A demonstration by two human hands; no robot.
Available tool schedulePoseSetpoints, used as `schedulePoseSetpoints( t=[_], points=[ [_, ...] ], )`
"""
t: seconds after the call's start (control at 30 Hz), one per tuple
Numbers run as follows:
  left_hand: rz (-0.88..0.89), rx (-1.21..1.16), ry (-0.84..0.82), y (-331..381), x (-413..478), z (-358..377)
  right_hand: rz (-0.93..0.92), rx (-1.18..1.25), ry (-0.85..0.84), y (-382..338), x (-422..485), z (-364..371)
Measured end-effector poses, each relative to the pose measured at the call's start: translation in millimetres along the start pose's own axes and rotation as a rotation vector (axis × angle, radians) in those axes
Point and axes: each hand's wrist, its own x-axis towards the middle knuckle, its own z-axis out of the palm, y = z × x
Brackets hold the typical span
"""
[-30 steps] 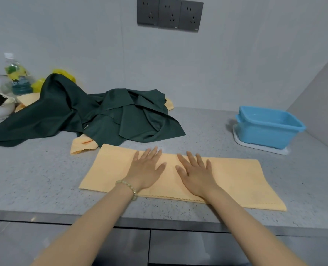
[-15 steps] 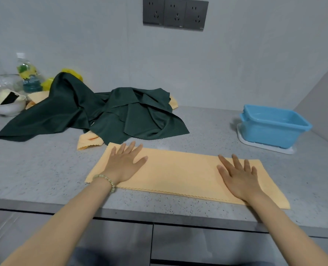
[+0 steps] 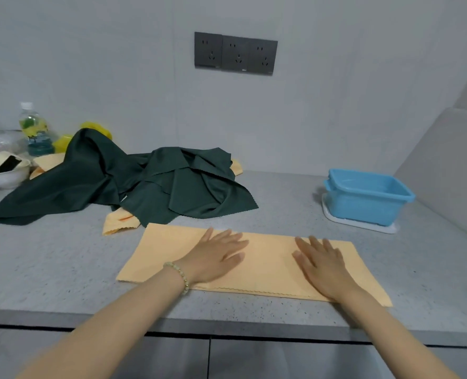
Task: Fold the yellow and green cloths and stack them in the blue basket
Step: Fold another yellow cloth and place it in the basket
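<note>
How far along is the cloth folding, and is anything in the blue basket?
Done: one yellow cloth lies folded into a long strip. In hand: the left hand and right hand press flat on it. Left: more folds, the heaped green cloths, a second yellow cloth under them, and the blue basket, where nothing shows.

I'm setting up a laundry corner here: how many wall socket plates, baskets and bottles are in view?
Wall socket plates: 3
Blue basket: 1
Plastic bottle: 1
Total: 5
</note>
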Motion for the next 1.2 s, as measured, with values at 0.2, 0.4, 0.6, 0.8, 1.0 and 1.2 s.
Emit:
schedulePoseSetpoints(
  t=[0.2,0.4,0.6,0.8,1.0,1.2],
  points=[
    [-0.061,0.105,-0.027,-10,10,5,-0.383,0.199,0.029,-44,-38,16],
    [-0.133,0.224,0.011,-17,20,-6,-0.343,0.112,0.017,-52,-30,22],
    [-0.170,0.183,0.032,-14,40,-17,-0.168,0.042,0.069,-28,19,10],
    [-0.155,0.165,0.049,4,69,-14,0.005,0.084,0.007,1,78,-8],
    [-0.123,-0.025,0.004,17,87,-8,0.096,0.032,-0.021,18,107,-21],
    [-0.088,-0.110,-0.010,11,84,-1,0.061,0.381,0.222,42,85,-29]
  ],
)
